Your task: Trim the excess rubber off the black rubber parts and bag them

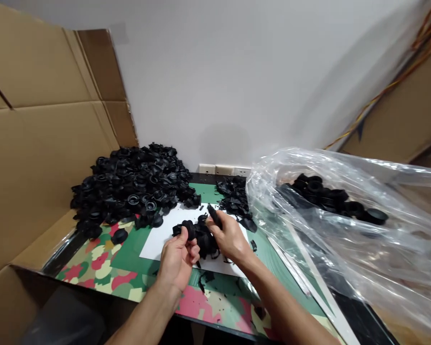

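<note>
Between the thumb and fingers of my left hand [177,258] is a black ribbed rubber bellows [189,230], held above a white sheet [153,242]. My right hand [232,237] is closed around a slim black tool [214,215] whose end points up and to the left; its kind is not clear. Just under and between both hands lie several more black ribbed bellows [206,242], partly hidden by my fingers. Small black trimmings [205,279] are strewn on the green mat [129,251] near my wrists.
A large heap of black rubber parts [136,184] rests against the cardboard [46,153] at left. Black scraps [233,194] are piled behind my right hand. A clear plastic bag [359,249] holding black rubber parts [323,194] covers the right side, beside white strips [290,266].
</note>
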The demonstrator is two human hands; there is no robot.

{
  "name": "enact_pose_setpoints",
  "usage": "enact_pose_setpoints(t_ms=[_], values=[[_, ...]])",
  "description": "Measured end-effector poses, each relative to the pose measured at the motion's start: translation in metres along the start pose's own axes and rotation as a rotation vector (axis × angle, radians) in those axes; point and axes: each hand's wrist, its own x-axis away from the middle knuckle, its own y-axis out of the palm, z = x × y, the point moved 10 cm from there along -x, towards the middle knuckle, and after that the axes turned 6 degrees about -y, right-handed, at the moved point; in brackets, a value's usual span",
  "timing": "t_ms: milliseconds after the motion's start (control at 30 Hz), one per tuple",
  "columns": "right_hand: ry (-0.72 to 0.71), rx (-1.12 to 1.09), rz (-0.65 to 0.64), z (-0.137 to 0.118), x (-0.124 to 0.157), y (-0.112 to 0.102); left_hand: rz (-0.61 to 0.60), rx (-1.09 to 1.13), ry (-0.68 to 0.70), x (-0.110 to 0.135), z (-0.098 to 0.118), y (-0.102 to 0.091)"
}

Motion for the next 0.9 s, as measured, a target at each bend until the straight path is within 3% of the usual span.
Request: enact_pose_setpoints(t_ms=[100,200,333,433,533,667,733,900], values=[[-0.074,-0.288,0.000,-0.001,0.006,0.006,-0.009,0.023,0.020,0.000,0.008,-0.004],[-0.111,-0.283,0.051,-0.006,0.013,0.005,0.000,0.006,0.028,0.000,0.010,-0.007],[-0.246,-0.082,0.079,-0.024,0.019,0.004,-0.009,-0.002,0.039,-0.003,0.007,-0.007],[-0.284,0.199,-0.004,-0.031,0.019,0.010,-0.019,-0.080,0.079,-0.005,0.009,-0.006],[-0.336,0.471,-0.120,-0.041,0.018,0.015,0.044,-0.169,0.152,-0.006,0.015,-0.012],[-0.336,0.700,-0.203,-0.048,0.017,0.021,0.009,-0.306,0.245,-0.008,0.023,-0.006],[-0.337,0.753,-0.209,-0.050,0.017,0.025,0.004,-0.350,0.200,-0.010,0.021,-0.003],[-0.419,0.686,-0.081,-0.058,0.009,0.019,0.018,-0.318,0.140,-0.004,0.027,0.000]])
